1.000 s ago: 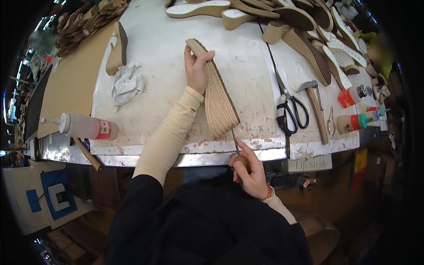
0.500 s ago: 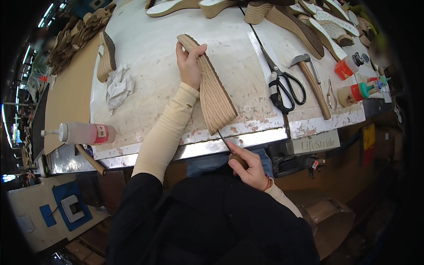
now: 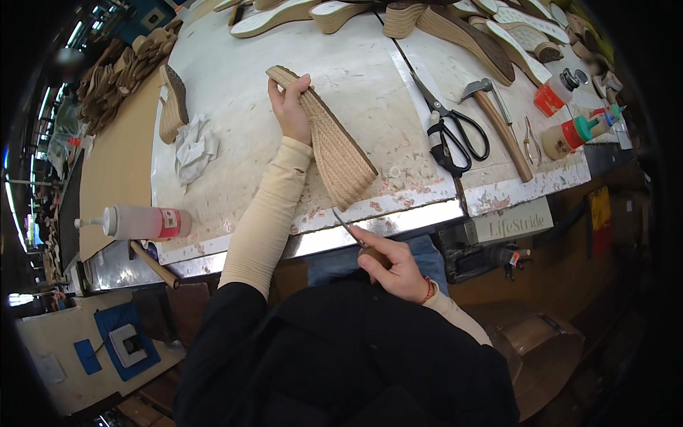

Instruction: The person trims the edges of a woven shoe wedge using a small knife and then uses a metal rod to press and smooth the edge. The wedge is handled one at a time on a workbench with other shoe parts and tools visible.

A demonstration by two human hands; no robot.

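My left hand [image 3: 290, 114] is closed around the narrow end of a tan, rope-textured wedge shoe sole [image 3: 340, 160] with a dark brown edge. Its thick heel end points toward me, near the table's front edge. In my right hand [image 3: 400, 274] is a small tool with a brown, wood-like handle and a thin, slightly curved metal blade [image 3: 346, 226]. The blade's tip is right by the heel's lower corner; whether it touches the sole I cannot tell. My right hand is in front of the table edge, fingers wrapped round the handle.
Scissors [image 3: 448, 124], a hammer [image 3: 501, 128] and pliers [image 3: 531, 142] lie to the right, beside bottles [image 3: 565, 137]. More wedge soles [image 3: 466, 43] line the far side. At left are a crumpled white cloth [image 3: 194, 151], another wedge [image 3: 173, 107] and a pinkish squeeze bottle [image 3: 149, 223].
The sole and my left hand have shifted a little left. My right hand has also moved slightly left, and the blade now slants more to the left. The view has turned slightly.
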